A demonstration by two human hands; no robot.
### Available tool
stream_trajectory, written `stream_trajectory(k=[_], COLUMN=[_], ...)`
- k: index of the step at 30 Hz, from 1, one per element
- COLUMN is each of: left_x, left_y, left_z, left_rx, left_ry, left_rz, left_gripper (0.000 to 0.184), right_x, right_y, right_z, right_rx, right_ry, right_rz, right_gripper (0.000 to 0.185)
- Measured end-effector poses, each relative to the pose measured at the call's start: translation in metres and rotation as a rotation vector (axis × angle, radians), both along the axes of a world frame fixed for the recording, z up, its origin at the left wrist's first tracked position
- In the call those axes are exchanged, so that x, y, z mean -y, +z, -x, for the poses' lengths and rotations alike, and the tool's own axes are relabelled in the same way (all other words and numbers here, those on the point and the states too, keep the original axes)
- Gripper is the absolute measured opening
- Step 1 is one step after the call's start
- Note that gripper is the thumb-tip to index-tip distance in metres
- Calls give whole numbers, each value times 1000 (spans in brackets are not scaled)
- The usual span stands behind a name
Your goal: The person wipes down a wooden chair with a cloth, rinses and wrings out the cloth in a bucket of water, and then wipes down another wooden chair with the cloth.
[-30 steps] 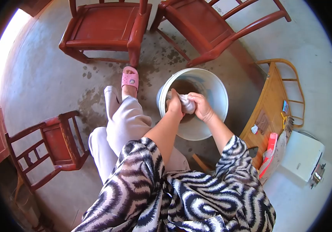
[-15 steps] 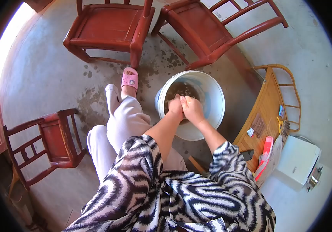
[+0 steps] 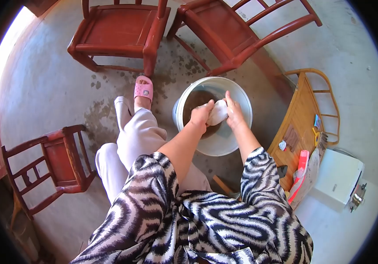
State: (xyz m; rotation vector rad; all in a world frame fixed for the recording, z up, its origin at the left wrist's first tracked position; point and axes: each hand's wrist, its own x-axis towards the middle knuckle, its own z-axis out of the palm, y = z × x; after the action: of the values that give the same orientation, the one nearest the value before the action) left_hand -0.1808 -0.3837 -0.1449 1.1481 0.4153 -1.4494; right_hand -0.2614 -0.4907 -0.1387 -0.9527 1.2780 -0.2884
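A wet-looking white cloth (image 3: 218,113) is stretched between my two hands above the bucket. My left hand (image 3: 201,115) is closed around the cloth's left end. On the other side, my right hand (image 3: 235,113) grips the right end, its thumb sticking up. Below them stands a white plastic bucket (image 3: 219,145) with brownish water (image 3: 195,99) in its bottom. My hands and the cloth hide part of the water.
Two red wooden chairs (image 3: 115,27) (image 3: 222,27) stand beyond the bucket, with another red chair (image 3: 63,163) at left. A wooden bench (image 3: 291,116) with small items is at right, near a white box (image 3: 338,176). The floor (image 3: 96,94) has wet spots.
My hands were clasped together low in the bucket. Now they are apart and raised slightly, and the white cloth shows between them. The whole view has shifted a little.
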Motion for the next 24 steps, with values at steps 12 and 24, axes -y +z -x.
stream_trajectory(k=[12,24], left_x=[8,10], left_y=[7,-7], left_z=[5,8], left_rx=[9,57], left_ry=[285,262], left_rz=[-40,66], left_gripper=[34,34], right_x=[-23,-28], right_y=[7,12], right_z=[-22,-30], right_rx=[-489,-440], right_ry=[737,740], right_rz=[988,1066], right_gripper=[42,43])
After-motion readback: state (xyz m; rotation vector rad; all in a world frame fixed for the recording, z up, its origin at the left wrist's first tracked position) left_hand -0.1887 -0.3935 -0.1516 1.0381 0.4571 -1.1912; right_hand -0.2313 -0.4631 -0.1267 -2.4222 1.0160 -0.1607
